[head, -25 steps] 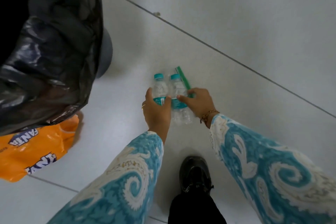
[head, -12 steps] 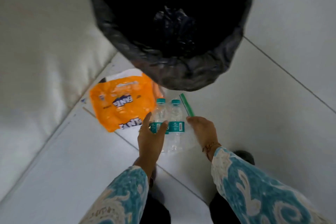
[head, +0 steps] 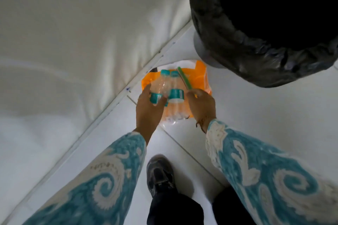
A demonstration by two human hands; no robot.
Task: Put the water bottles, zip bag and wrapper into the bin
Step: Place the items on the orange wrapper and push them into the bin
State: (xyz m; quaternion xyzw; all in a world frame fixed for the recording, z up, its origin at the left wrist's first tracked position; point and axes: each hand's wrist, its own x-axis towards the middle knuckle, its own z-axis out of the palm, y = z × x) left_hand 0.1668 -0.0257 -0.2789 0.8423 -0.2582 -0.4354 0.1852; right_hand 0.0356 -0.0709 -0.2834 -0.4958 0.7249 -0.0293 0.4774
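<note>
Clear water bottles (head: pixel 167 89) sit clasped between left hand (head: pixel 148 109) and, seemingly, right hand (head: pixel 202 104).

Background: white tiled floor (head: pixel 256 115), white wall (head: pixel 73 23).
Floor tiles meet the wall along a diagonal skirting edge (head: pixel 109 104). One dark shoe (head: pixel 160 173) stands on the floor; dark trouser leg (head: pixel 173 210) above it.

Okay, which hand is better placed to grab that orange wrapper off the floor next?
Neither is free. The left hand grips the two clear water bottles; the right hand pinches the green-strip zip bag. Probably the right, whose load is lighter, above the orange plastic wrapper.
</note>
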